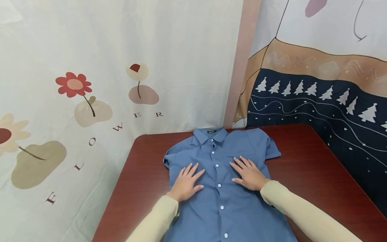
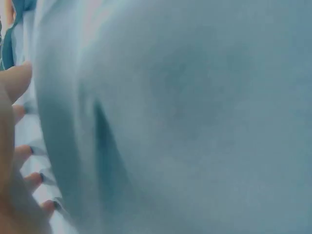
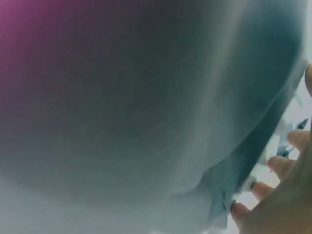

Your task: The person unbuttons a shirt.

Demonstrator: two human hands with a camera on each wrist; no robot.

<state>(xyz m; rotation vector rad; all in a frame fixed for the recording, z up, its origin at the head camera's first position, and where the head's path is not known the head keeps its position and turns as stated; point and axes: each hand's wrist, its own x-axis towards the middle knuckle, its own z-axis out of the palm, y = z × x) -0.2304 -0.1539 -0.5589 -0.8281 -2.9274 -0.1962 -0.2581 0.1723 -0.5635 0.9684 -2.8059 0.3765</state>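
Observation:
A blue short-sleeved button-up shirt [image 1: 242, 215] lies front side up, its collar [image 1: 210, 135] at the far edge and a row of white buttons down its middle. My left hand [image 1: 185, 183] rests on the chest left of the buttons, fingers spread and straight. On the other side of the buttons my right hand [image 1: 250, 175] lies on the cloth, its fingers also extended. Both wrist views are mostly filled by blurred blue cloth, with the left hand's fingers [image 2: 23, 153] and the right hand's fingers [image 3: 280, 165] at the edges. The shirt's lower end runs out of the head view.
The dark red-brown table [image 1: 139, 174] has rounded far corners. Behind it and to the left hangs a pale curtain [image 1: 187, 60] with printed flowers and letters. A dark blue cloth [image 1: 302, 104] with white trees hangs at the right.

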